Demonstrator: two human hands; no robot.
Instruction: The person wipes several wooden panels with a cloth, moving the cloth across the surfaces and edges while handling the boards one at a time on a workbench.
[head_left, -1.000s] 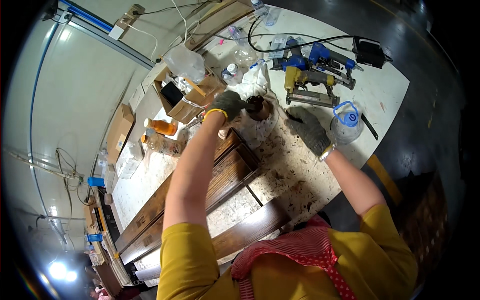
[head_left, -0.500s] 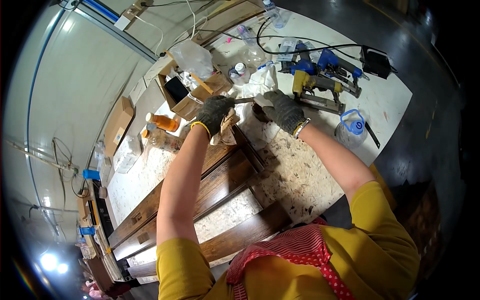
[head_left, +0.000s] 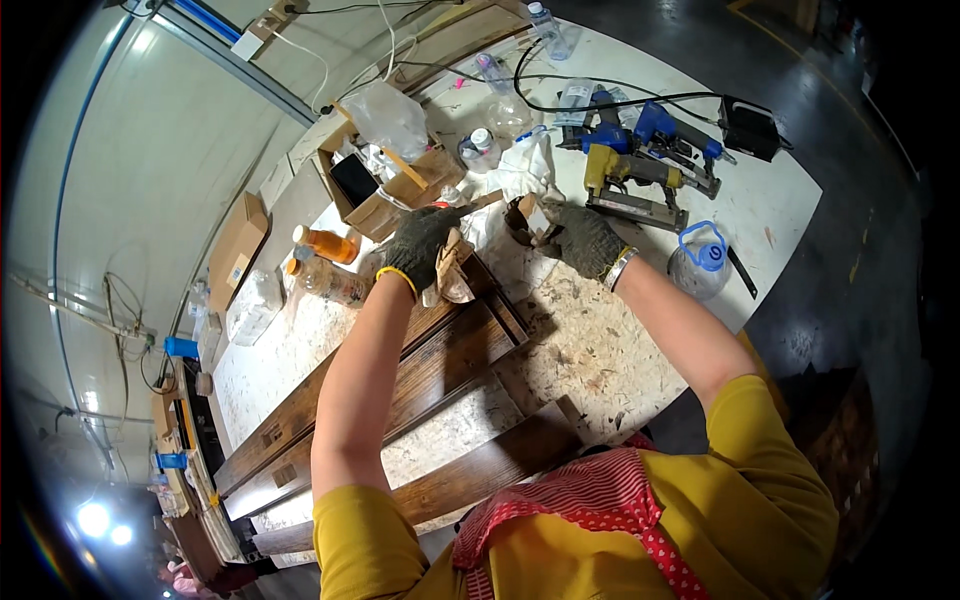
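The gloved left hand (head_left: 420,245) wraps around a crumpled tan wad (head_left: 454,272) and a thin flat tool (head_left: 484,202), which points toward the gloved right hand (head_left: 585,240). That hand's fingers bend at a dark container (head_left: 516,222) (whether they grip it, I cannot tell), just beyond the brown planks (head_left: 462,350) and beside the white cloth (head_left: 523,168)

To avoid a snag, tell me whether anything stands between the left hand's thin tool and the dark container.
Nothing visible in the gap: the thin tool, held in the left hand, ends just left of the dark container. On the container's right side, by the right hand, a pale piece hides part of it from view.
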